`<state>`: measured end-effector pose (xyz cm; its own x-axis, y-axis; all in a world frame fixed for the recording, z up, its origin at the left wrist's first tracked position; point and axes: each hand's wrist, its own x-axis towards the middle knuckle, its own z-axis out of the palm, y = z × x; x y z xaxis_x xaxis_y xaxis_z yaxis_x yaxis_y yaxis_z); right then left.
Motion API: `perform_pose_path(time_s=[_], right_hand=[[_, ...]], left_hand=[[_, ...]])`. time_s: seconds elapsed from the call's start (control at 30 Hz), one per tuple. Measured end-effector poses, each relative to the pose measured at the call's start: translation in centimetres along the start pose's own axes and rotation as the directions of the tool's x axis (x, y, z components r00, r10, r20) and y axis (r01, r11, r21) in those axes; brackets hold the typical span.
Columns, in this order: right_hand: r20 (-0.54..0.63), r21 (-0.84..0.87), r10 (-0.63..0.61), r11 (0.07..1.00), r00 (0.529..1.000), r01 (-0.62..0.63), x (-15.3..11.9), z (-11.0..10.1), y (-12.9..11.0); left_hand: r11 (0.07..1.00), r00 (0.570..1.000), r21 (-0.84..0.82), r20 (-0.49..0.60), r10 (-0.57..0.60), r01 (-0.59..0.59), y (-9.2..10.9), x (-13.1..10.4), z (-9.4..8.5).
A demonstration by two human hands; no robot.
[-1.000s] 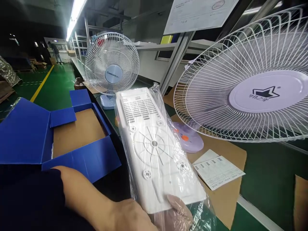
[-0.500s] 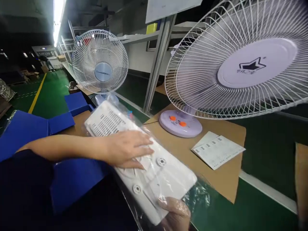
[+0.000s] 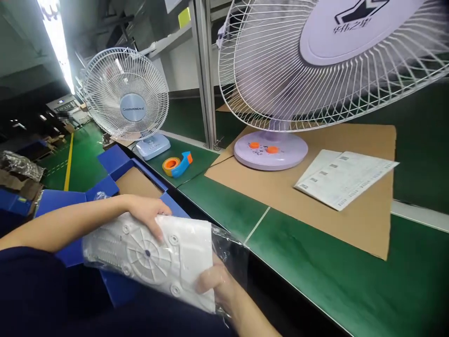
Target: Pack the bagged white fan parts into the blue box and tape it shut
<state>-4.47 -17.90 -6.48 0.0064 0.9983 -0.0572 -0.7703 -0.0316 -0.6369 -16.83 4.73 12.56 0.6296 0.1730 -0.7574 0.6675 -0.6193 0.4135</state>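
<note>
A white plastic fan base (image 3: 191, 248) in a clear plastic bag is held low in front of me, tilted, its underside toward me. It shows a ribbed circle and round feet. My left hand (image 3: 149, 215) is closed over its upper edge, thumb on the face and the other fingers mostly hidden behind. At the right end my right hand (image 3: 219, 281) grips the base through the bag, some fingers out of sight. Loose bag film (image 3: 233, 252) sticks out past that end. An open blue box (image 3: 79, 201) lies behind and left of the base, partly covered by my arm.
A purple fan (image 3: 271, 152) stands on a cardboard sheet (image 3: 365, 234) with white printed papers (image 3: 345, 180). Farther left are a light-blue fan (image 3: 152, 145) and a tape dispenser (image 3: 178, 164) on the green bench (image 3: 298, 262). A metal post (image 3: 205, 75) rises behind.
The base has moved down and left, swinging toward level. My left hand has gone from lying flat on it to gripping its upper edge. The view has shifted, revealing the tape dispenser.
</note>
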Motion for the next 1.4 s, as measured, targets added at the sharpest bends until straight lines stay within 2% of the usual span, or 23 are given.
perform_pose_path(time_s=[0.07, 0.1, 0.17, 0.23, 0.3, 0.37, 0.43, 0.47, 0.5, 0.6, 0.7, 0.8, 0.93, 1.1, 1.2, 1.4], right_hand=[[0.139, -0.073, 0.191, 0.98, 0.972, -0.183, 1.5, 0.3, -1.2], [0.197, -0.131, 0.256, 0.964, 0.947, -0.233, 2.2, 0.5, -1.7], [0.269, -0.302, 0.288, 0.931, 0.919, -0.204, 3.6, 1.1, -2.4], [0.319, -0.459, 0.271, 0.882, 0.908, -0.102, 5.0, 1.9, -2.5], [0.331, -0.564, 0.175, 0.825, 0.927, 0.045, 6.4, 2.4, -2.3], [0.299, -0.632, -0.046, 0.738, 0.953, 0.235, 7.4, 2.4, -2.0], [0.225, -0.719, -0.309, 0.588, 0.924, 0.372, 7.8, 1.7, -1.7], [0.179, -0.76, -0.391, 0.528, 0.903, 0.38, 7.8, 1.1, -1.5], [0.137, -0.792, -0.423, 0.496, 0.896, 0.356, 7.6, 0.5, -1.4], [0.066, -0.849, -0.385, 0.463, 0.92, 0.255, 6.3, -1.9, -0.9], [0.042, -0.871, -0.285, 0.458, 0.958, 0.175, 4.9, -4.5, 0.3], [-0.027, -0.892, -0.193, 0.448, 0.981, 0.064, 3.8, -7.1, 1.9], [-0.09, -0.936, -0.183, 0.351, 0.979, -0.02, 2.8, -9.5, 3.8], [-0.043, -0.982, -0.109, 0.186, 0.993, -0.023, 1.9, -10.1, 5.1], [-0.045, -0.988, -0.093, 0.151, 0.995, -0.031, 2.0, -10.4, 5.5], [-0.033, -0.99, -0.111, 0.139, 0.993, -0.017, 2.0, -11.4, 6.3]], left_hand=[[0.997, 0.999, 0.063, -0.014, -0.036, 0.037, -0.5, -1.6, 0.7], [0.995, 0.999, 0.09, -0.015, -0.048, 0.049, -0.5, -2.4, 1.0], [0.989, 0.997, 0.125, -0.025, -0.073, 0.075, -0.3, -4.2, 1.7], [0.977, 0.992, 0.176, -0.062, -0.11, 0.12, -0.1, -5.9, 2.3], [0.946, 0.976, 0.26, -0.144, -0.163, 0.196, -0.3, -7.4, 2.6], [0.903, 0.94, 0.302, -0.249, -0.234, 0.305, -1.3, -8.7, 2.3], [0.86, 0.88, 0.289, -0.36, -0.31, 0.421, -3.2, -9.8, 1.3], [0.836, 0.845, 0.275, -0.407, -0.346, 0.474, -4.4, -10.3, 0.6], [0.811, 0.811, 0.263, -0.446, -0.378, 0.522, -5.7, -10.7, -0.2], [0.745, 0.72, 0.229, -0.535, -0.441, 0.627, -10.0, -11.4, -2.6], [0.694, 0.648, 0.191, -0.585, -0.487, 0.694, -13.7, -11.1, -4.3], [0.668, 0.622, 0.177, -0.588, -0.517, 0.723, -15.7, -10.0, -5.1], [0.692, 0.631, 0.15, -0.576, -0.52, 0.707, -16.8, -8.2, -5.3], [0.773, 0.685, 0.061, -0.512, -0.519, 0.631, -18.1, -5.8, -5.5], [0.769, 0.677, -0.01, -0.468, -0.569, 0.639, -19.0, -4.4, -5.7], [0.728, 0.646, -0.082, -0.401, -0.649, 0.681, -21.4, -2.3, -6.2]])
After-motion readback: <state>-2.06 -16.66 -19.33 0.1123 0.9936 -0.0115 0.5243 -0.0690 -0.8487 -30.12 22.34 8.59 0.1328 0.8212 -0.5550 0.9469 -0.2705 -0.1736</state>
